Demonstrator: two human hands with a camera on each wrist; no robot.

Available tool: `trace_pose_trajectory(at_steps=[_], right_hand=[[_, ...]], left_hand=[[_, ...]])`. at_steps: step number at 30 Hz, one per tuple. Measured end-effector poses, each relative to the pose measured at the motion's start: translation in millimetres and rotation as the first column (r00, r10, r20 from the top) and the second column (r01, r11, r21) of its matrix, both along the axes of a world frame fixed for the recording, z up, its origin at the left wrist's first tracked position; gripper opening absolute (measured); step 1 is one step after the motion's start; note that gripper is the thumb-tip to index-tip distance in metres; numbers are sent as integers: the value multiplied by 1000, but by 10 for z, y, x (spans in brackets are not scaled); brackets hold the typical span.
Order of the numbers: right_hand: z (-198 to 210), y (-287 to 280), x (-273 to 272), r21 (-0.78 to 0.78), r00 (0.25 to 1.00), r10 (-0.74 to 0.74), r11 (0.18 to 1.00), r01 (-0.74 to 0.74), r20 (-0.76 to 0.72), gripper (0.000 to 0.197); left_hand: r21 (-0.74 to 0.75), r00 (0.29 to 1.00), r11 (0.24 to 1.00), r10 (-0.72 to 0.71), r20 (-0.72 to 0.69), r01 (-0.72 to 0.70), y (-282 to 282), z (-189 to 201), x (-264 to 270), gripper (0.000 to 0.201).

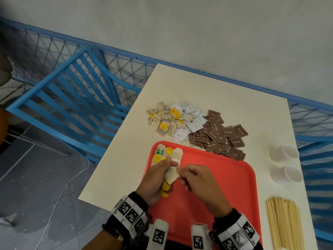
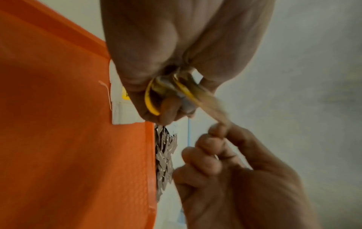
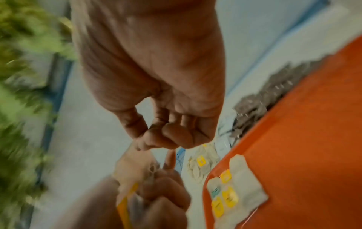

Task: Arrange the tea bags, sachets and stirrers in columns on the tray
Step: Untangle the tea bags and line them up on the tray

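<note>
Tea-bag column underway at the far-left corner of the tray (image 1: pixel 225 177): left hand (image 1: pixel 155 177) grips a tea-bag bundle (image 1: pixel 171 175) above it; right hand (image 1: pixel 196 179) pinches one bag's edge; next, judged: draw it free, lay it beside the placed bags (image 1: pixel 165 153).

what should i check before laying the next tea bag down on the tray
1. Left hand grips the bunch of tea bags: ok.
2. Right hand pinches only one bag off the bunch: cannot tell, blurred.
3. Started tea bag column sits at the far left corner of the red tray: ok.
4. Bare tray beside that column for the next bag: ok.
5. Strings and tags untangled: cannot tell.
6. Brown sachets and stirrers on the tray: not ok, both on the table.
</note>
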State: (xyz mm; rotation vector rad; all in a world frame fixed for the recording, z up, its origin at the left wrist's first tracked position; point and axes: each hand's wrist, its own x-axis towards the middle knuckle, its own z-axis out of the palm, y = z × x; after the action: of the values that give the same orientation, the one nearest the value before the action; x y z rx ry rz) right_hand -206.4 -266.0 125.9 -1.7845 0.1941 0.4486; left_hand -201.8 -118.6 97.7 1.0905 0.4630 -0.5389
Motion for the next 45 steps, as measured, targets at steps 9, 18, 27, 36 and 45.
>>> trace_pose_trajectory(at_steps=[9,18,27,36,45], right_hand=[[64,-132,94,233,953,-232,933,275,-197,30],[14,-112,86,300,946,-259,903,308,-194,28],[84,-206,63,-41,945,143,990,-137,294,17],[88,-226,92,126,986,-22,992,1,165,20],[338,-393,198,-510,760,508,816,-274,405,8]], left_hand=[[478,966,878,-95,242,-33,276,-27,45,22],[677,529,714,-510,678,-179,107,103,23,15],[522,783,840,-422,457,148,279,434,215,12],[432,831,819,-506,232,379,372,448,212,6],[738,534,568,-777,334,365,315,398,367,41]])
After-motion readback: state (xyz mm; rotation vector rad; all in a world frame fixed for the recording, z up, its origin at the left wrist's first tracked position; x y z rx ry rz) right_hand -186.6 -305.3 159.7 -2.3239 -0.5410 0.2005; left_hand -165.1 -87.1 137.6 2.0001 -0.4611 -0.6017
